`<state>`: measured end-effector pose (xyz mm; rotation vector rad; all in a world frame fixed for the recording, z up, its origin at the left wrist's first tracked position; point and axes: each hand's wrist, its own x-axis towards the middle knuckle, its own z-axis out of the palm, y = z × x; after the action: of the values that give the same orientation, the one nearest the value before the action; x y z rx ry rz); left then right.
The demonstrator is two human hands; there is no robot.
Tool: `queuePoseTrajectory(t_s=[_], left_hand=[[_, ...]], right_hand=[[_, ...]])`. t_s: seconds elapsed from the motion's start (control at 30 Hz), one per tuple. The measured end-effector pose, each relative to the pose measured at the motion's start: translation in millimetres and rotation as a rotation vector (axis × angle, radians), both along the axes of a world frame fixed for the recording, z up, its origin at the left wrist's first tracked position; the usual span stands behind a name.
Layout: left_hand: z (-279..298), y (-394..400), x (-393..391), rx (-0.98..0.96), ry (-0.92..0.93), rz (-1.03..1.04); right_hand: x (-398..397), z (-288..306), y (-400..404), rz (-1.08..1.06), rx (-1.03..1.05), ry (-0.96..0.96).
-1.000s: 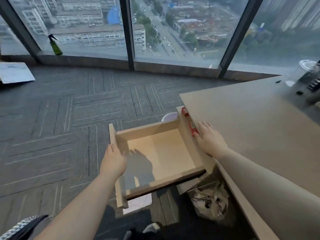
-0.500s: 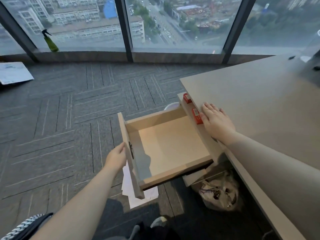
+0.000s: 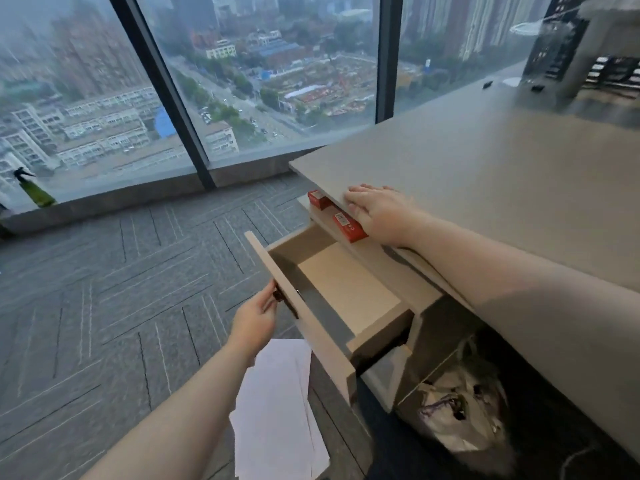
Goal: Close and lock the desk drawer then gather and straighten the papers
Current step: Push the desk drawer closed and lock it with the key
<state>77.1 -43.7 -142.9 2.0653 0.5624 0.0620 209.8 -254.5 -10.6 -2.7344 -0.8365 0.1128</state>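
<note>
Our left hand (image 3: 258,315) is pinched on the small dark pull or lock fitting (image 3: 277,295) at the outer face of the drawer (image 3: 311,327); whether a key is in it cannot be told. Our right hand (image 3: 377,211) lies flat and released, palm down, on the edge of the surface (image 3: 485,188), grasping nothing. The drawer stands well open and looks empty, its front panel at our left hand and its body running away from that hand toward the right, into the cabinet under the surface. We judge that closing calls for a push along this axis, left to right, and the left hand is the nearer one for it. Two red boxes (image 3: 348,226) sit on the ledge just beside the right hand, above the drawer opening. The papers (image 3: 277,417) lie loose on the carpet floor (image 3: 104,306), below the left forearm and just beside the drawer front, not yet gathered.
</note>
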Motion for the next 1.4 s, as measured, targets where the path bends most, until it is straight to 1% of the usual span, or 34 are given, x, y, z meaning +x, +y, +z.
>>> queuePoseTrajectory(t_s=[0.13,0.23,0.33,0.43,0.57,0.83,0.97,1.1,1.17,1.33,1.4], left_hand=[[-13,-3,20,0.136,-0.038,-0.104],[-18,-14,30,0.148,-0.063,-0.168],[-19,-28,36,0.147,-0.066,-0.177],[-19,-35,52,0.208,-0.067,-0.199],[-22,-43,73,0.276,-0.114,-0.251],[-38,-57,98,0.242,-0.202,-0.243],[-43,-56,98,0.292,-0.239,-0.220],[-44,-61,104,0.402,-0.346,-0.148],[-44,-61,107,0.450,-0.349,-0.133],[-45,-59,107,0.464,-0.345,-0.158],[-45,-59,106,0.503,-0.341,-0.175]], right_hand=[[-13,0,1,-0.104,0.077,0.039],[-21,5,4,-0.108,0.115,0.060],[-22,7,6,-0.121,0.092,0.067],[-17,7,7,-0.121,0.081,0.060],[-12,6,7,-0.117,0.089,0.050],[2,3,9,-0.097,0.072,0.024],[4,1,8,-0.098,0.079,0.012],[4,1,7,-0.100,0.081,0.009],[5,0,7,-0.097,0.078,0.008],[6,-1,6,-0.091,0.071,-0.009],[6,-1,6,-0.091,0.082,-0.005]])
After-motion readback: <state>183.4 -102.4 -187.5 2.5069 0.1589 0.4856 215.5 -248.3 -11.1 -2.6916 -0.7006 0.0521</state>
